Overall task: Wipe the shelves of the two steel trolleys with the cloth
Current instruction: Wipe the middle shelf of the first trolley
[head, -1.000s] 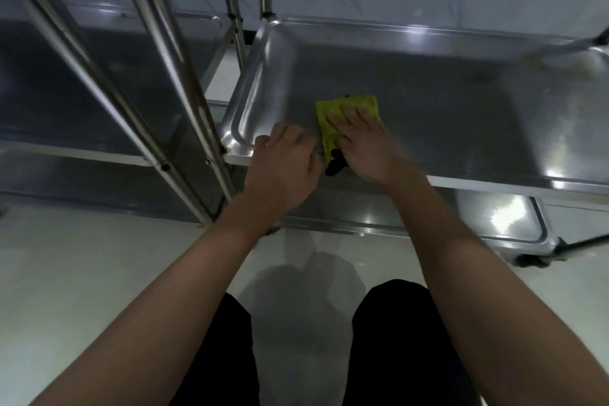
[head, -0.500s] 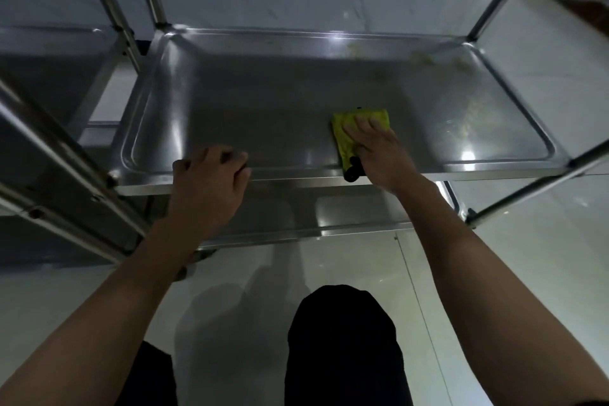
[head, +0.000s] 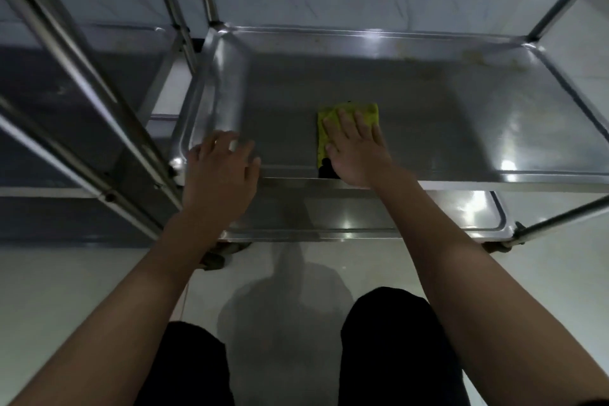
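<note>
A folded yellow-green cloth (head: 329, 115) with a black corner lies on the middle shelf (head: 445, 115) of the right steel trolley, near its front edge. My right hand (head: 357, 148) presses flat on the cloth with straight fingers. My left hand (head: 220, 175) rests on the front rim of the same shelf near its left corner, fingers bent over the edge. A second steel trolley (head: 66, 82) stands directly to the left, its shelves in shadow.
Yellowish stains mark the back right of the shelf (head: 478, 59). A lower shelf (head: 461, 211) shows beneath. Upright posts (head: 82, 59) of the left trolley cross the left foreground. A caster wheel (head: 214, 259) sits on the pale floor. My dark-trousered knees are at the bottom.
My right hand slid the cloth a little away from the front edge. My left hand stays on the front rim with its fingers less curled. The camera view swung left.
</note>
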Available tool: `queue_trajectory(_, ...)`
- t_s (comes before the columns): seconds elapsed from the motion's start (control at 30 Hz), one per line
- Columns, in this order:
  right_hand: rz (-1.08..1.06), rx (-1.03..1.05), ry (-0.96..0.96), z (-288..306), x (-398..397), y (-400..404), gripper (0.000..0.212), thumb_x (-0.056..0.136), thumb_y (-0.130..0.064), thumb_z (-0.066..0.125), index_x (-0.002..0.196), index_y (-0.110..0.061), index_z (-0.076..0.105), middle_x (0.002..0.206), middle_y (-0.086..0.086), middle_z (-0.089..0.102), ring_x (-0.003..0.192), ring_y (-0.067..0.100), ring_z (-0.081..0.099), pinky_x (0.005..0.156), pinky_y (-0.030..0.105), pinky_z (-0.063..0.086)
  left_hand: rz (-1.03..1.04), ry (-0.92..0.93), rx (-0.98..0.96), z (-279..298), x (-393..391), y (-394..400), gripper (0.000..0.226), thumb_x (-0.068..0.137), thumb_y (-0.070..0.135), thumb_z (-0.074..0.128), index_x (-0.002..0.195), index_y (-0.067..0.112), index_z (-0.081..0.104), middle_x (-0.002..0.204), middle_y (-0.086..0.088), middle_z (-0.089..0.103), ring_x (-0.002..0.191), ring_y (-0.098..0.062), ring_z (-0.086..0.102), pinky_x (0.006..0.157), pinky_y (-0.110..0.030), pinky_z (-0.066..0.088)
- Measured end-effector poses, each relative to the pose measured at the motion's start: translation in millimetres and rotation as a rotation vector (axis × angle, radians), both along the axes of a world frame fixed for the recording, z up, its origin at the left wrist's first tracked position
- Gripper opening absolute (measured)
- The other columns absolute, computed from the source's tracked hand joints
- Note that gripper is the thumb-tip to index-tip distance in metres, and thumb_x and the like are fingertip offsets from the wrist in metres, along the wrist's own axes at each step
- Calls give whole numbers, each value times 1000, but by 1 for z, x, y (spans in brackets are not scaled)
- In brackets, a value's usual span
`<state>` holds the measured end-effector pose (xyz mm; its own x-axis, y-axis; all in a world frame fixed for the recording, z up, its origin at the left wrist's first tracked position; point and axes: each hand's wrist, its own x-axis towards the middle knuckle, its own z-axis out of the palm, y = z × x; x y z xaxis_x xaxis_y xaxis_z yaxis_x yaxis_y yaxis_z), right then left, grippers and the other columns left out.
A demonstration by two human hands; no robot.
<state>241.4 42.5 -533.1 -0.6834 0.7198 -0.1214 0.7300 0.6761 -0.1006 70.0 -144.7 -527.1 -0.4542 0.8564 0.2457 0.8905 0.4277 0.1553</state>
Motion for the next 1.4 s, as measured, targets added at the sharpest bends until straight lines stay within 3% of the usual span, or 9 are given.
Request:
queue_trajectory(0.17, 99, 6, 34, -8, -73, -26, 59, 104, -44, 21, 160, -32, 9, 169, 2, -2, 154, 32, -6, 122, 57, -3, 64, 12, -53, -4, -24, -27, 33, 103, 39, 42, 106, 16, 67, 116, -6, 62, 111, -28, 53, 92, -42, 46)
queue_trajectory(0.43, 313, -74, 40, -7, -170, -29, 58, 104, -42, 22, 159, -40, 2, 169, -3, -5, 155, 25, -8, 121, 51, -6, 5, -40, 45, -20, -34, -39, 41, 104, 36, 39, 123, 13, 66, 117, -5, 66, 116, -28, 56, 101, -41, 43)
queue_trajectory(0.67, 403, -103, 100, -2, -212, -48, 55, 105, -41, 21, 159, -38, 9, 169, -1, -4, 154, 25, -9, 120, 51, -9, 29, -34, 35, -20, -34, -38, 41, 102, 40, 40, 129, 19, 64, 121, -1, 65, 114, -23, 55, 102, -36, 43)
queue_trajectory(0.83, 377, -123, 140, 1, -201, -47, 55, 106, -39, 20, 160, -35, 9, 169, -2, -2, 155, 23, -7, 123, 49, -6, 68, -15, -38, -17, -29, -35, 43, 102, 42, 36, 131, 24, 62, 126, 0, 61, 121, -22, 51, 105, -37, 40)
queue_trajectory(1.03, 278, -87, 150, 0, -138, -7, 54, 106, -38, 23, 159, -36, 13, 169, -4, 3, 155, 21, -1, 124, 47, 2, 142, -18, -103, -4, -24, -17, 36, 98, 45, 43, 105, 19, 66, 111, -3, 60, 108, -26, 57, 91, -42, 49)
queue_trajectory(1.13, 245, -24, 106, -1, -99, 14, 55, 106, -36, 26, 160, -33, 15, 169, -3, 2, 155, 23, 0, 124, 49, 5, 126, -31, -130, 6, -18, 15, 43, 95, 53, 45, 119, 21, 61, 129, -4, 57, 123, -29, 51, 103, -53, 41)
queue_trajectory(1.23, 195, 3, 110, 0, -61, 31, 54, 106, -37, 28, 159, -32, 20, 169, -3, 6, 155, 23, 2, 123, 53, 9, -2, -82, -142, 13, -4, 57, 54, 96, 56, 45, 143, 29, 47, 153, -3, 40, 142, -31, 32, 114, -60, 27)
queue_trajectory(1.3, 134, 25, 102, 0, -32, 44, 54, 106, -38, 28, 159, -34, 19, 169, -4, 6, 155, 24, 4, 122, 54, 13, -25, -162, -227, 13, 5, 77, 58, 98, 60, 40, 149, 33, 38, 158, -4, 31, 146, -33, 24, 114, -64, 24)
queue_trajectory(1.4, 62, 26, 65, 0, 13, 68, 54, 106, -37, 29, 159, -30, 23, 169, -3, 6, 155, 25, 4, 123, 56, 12, -16, -84, -314, 4, 14, 85, 60, 98, 65, 33, 150, 36, 34, 157, -5, 30, 144, -34, 27, 111, -65, 28)
